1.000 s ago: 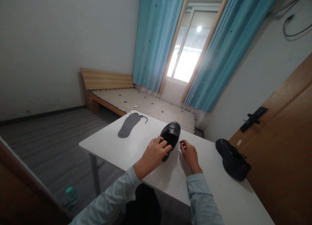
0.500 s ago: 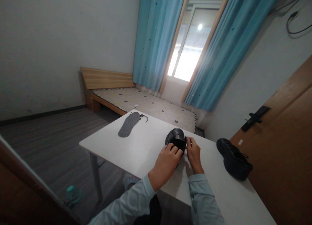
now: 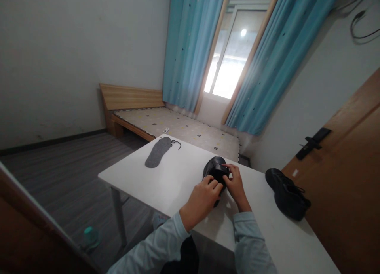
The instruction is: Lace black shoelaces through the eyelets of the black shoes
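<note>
A black shoe (image 3: 214,165) rests on the white table (image 3: 175,183), its opening toward me. My left hand (image 3: 204,193) has its fingers curled over the shoe's near left edge and grips it. At the right side of the opening is my right hand (image 3: 235,183), thumb and fingers closed on the shoe's edge. A second black shoe (image 3: 287,195) lies at the right edge of the table. On the table's far left lies a grey insole (image 3: 158,152), with a dark shoelace (image 3: 177,142) beside its upper end.
Behind the table stands a bed (image 3: 184,125) with a small white object (image 3: 166,130) on it. A wooden door (image 3: 344,163) is at the right. On the floor at lower left is a container with a teal top (image 3: 89,231).
My right hand has moved from the shoe's right outer side up and over the edge of its opening. My left hand keeps its hold. The view has shifted slightly.
</note>
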The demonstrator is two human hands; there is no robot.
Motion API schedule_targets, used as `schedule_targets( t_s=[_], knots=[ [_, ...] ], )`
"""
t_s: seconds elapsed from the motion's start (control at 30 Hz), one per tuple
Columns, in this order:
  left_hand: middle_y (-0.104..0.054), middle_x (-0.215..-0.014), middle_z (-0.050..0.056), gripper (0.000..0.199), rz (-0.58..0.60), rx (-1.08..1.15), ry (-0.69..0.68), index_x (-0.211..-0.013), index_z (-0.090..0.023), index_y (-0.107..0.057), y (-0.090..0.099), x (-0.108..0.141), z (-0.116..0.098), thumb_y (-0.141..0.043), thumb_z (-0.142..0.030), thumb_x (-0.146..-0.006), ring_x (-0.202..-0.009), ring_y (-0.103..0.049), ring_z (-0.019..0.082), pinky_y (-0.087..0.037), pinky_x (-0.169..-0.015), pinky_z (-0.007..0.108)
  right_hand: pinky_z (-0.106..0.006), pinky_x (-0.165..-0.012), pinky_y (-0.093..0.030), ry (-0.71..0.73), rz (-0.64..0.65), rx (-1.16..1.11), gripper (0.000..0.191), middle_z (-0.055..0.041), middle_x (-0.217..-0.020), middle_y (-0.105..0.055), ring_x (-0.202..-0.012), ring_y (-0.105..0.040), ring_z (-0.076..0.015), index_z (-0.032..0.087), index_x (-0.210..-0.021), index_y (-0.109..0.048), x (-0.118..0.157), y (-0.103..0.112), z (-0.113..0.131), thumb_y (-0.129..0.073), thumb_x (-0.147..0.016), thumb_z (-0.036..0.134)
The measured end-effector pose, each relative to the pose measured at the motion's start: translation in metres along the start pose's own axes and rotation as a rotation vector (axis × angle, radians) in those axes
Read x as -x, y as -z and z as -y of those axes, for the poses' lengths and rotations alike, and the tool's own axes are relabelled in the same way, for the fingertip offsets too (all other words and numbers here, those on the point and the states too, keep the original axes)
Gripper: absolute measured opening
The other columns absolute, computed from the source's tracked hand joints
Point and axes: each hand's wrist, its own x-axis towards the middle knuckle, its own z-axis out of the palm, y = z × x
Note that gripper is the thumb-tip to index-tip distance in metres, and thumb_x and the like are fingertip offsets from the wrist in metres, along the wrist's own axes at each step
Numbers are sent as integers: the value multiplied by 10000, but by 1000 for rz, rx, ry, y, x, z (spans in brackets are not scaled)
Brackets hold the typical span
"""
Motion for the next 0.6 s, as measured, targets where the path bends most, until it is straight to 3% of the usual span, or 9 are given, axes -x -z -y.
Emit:
schedule_targets(
  t_s=[0.17,0.3,0.43,0.6],
  knots=[
    [-603,-989,53,327,14,25,-17,-1049,-173,-521,4,-1,-3,-665,-251,-766,-1080,-495,240,-508,-814,345,-301,-569,-501,3,-15,8,317,-86,-1036,-497,-926,-499,-240,197,-937,-603,0,5,2,-476,-648,163],
    [-597,-1108,53,377,36,159,-66,-1151,-199,-500,21,-1,5,-627,-257,-801,-1137,-499,199,-479,-908,322,-289,-546,-494,8,-14,22,303,-87,-1017,-501,-918,-499,-238,190,-926,-599,0,6,3,-475,-652,159],
    [-584,-1176,43,315,49,278,-41,-1167,-211,-508,39,4,24,-547,-247,-857,-1063,-564,157,-465,-922,279,-282,-535,-494,-2,-8,15,294,-88,-1025,-502,-909,-503,-235,193,-937,-602,0,7,3,-481,-670,172],
    [-620,-1122,52,263,29,192,127,-1147,-200,-533,48,13,60,-448,-274,-910,-1018,-590,176,-461,-908,313,-269,-509,-473,-15,-7,21,269,-89,-1027,-507,-886,-514,-231,194,-934,-610,-1,8,3,-488,-694,198]
  ],
)
